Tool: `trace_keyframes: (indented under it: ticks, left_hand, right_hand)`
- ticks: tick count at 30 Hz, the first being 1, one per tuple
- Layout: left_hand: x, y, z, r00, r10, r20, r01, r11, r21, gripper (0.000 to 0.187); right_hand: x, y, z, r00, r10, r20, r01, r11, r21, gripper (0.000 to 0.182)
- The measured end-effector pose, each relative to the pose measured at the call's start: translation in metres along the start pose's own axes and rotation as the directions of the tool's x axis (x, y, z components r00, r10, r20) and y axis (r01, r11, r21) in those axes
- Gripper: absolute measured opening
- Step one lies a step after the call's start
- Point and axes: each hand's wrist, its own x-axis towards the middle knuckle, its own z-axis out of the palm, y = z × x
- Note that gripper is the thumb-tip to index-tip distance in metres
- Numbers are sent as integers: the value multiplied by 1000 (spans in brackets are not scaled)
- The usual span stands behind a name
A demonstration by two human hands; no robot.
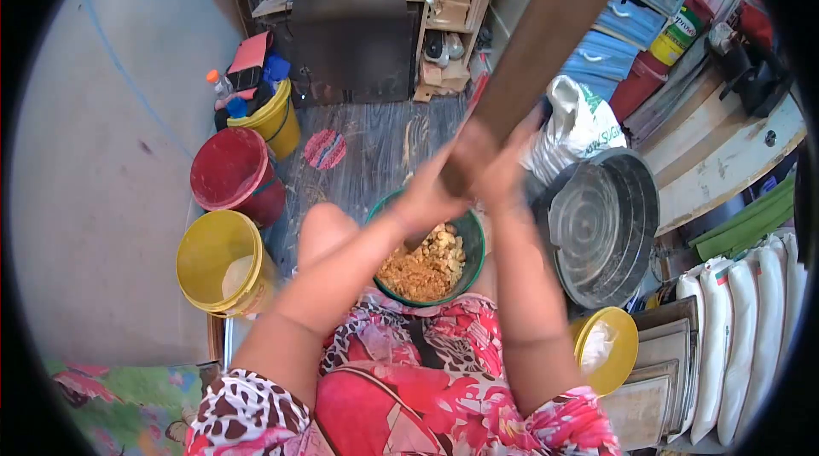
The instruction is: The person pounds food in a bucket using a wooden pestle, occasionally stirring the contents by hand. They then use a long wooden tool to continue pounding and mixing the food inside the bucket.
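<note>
My left hand (433, 189) and my right hand (502, 173) are both wrapped round a thick brown wooden beam (546, 38), one close beside the other. The beam slants up and away to the top right, and motion blurs both hands. Between my knees stands a green bucket (475, 253), partly filled with crumbled golden-brown pieces (426, 277). Paler chunks lie toward its right side. A dark part below my left hand reaches down to the crumbs, though the forearm hides some of it.
On the left stand a yellow bucket (189, 264), a red bucket (200, 170) and another yellow bucket (286, 127) holding bottles. At right are a black basin (589, 226), a white sack (589, 127), a small yellow bucket (625, 354) and stacked trays (644, 405).
</note>
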Motion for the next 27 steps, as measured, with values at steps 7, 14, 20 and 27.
trace_keyframes:
  ticks: [7,14,20,27]
  left_hand:
    - [-81,-114,-17,832,-472,292,477,877,57,61]
    - [-9,-26,-5,911,-237,337,269,962,-48,69]
    - [135,153,10,967,202,153,-218,972,92,66]
    - [94,92,29,968,231,94,-237,970,51,65]
  right_hand:
    - [-104,34,19,842,445,304,-533,771,348,66]
    - [7,-22,-15,989,125,76,-138,967,213,82]
    - [187,-114,-73,992,-126,22,115,950,291,63]
    - [145,-53,-88,926,378,-5,-335,826,454,56]
